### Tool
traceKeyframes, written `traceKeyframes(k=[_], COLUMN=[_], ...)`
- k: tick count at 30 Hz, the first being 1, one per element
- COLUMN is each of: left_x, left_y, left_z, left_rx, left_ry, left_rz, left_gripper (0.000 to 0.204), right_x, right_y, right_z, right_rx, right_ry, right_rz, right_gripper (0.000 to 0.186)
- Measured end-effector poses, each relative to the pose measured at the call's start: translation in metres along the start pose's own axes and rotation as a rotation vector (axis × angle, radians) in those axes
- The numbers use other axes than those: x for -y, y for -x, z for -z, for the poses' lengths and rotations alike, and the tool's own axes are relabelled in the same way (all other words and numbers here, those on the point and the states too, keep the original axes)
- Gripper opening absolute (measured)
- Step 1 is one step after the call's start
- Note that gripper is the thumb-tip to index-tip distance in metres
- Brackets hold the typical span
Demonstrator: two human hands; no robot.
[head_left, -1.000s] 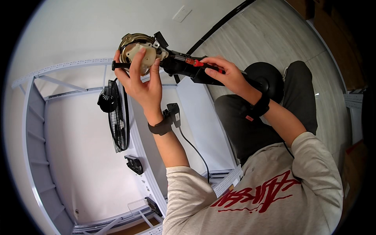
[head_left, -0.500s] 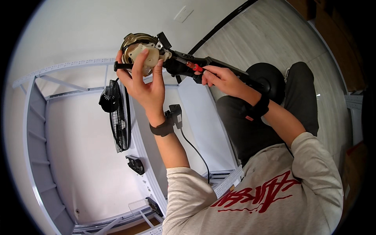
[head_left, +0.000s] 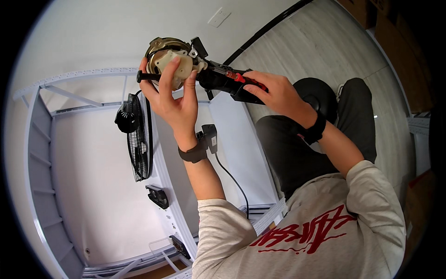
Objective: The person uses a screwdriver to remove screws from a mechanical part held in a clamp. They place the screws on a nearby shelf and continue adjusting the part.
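Observation:
My left hand [head_left: 174,104] is closed round a fan motor [head_left: 162,45] with a brass-coloured housing. Its thumb and a finger press on the cream plastic gearbox [head_left: 185,66], and a black rod [head_left: 147,76] sticks out past the fingers. A red-handled screwdriver [head_left: 238,77] is held in my right hand [head_left: 281,95], its shaft pointing left at the joint between the motor and the black fan stand [head_left: 218,84]. Whether the tip sits in a screw is too small to tell. The stand's round black base [head_left: 316,95] is beyond my right wrist.
On the white shelf [head_left: 102,186] at left lie a black fan grille [head_left: 138,149], a small black part [head_left: 158,196] and loose screws [head_left: 173,228]. A black adapter [head_left: 210,138] with a cord is below my left wrist. Cardboard boxes [head_left: 399,51] stand at far right.
My right hand has shifted slightly right, and its fingers now wrap further round the screwdriver handle instead of pinching its end. My left hand and the motor have barely moved.

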State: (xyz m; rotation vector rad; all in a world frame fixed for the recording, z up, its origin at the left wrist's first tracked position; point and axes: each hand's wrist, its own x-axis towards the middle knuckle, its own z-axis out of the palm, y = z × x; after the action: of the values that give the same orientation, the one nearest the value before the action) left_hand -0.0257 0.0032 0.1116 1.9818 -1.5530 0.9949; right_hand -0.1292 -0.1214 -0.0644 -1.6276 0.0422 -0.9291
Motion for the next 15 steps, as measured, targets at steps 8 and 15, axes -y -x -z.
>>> traceKeyframes(k=[8,15], left_x=[-0.001,-0.001], left_y=[0.0,0.0], left_z=[-0.001,0.0], left_rx=[-0.026,-0.023], left_ry=[-0.023,0.038], left_rz=[0.012,0.057], left_gripper=[0.043,0.042], right_x=[0.005,0.014], right_y=[-0.014,-0.006], right_z=[0.03,0.02], right_rx=[0.406,0.122], right_ry=[-0.23,0.081], right_rz=[-0.292,-0.034], right_gripper=[0.03,0.03])
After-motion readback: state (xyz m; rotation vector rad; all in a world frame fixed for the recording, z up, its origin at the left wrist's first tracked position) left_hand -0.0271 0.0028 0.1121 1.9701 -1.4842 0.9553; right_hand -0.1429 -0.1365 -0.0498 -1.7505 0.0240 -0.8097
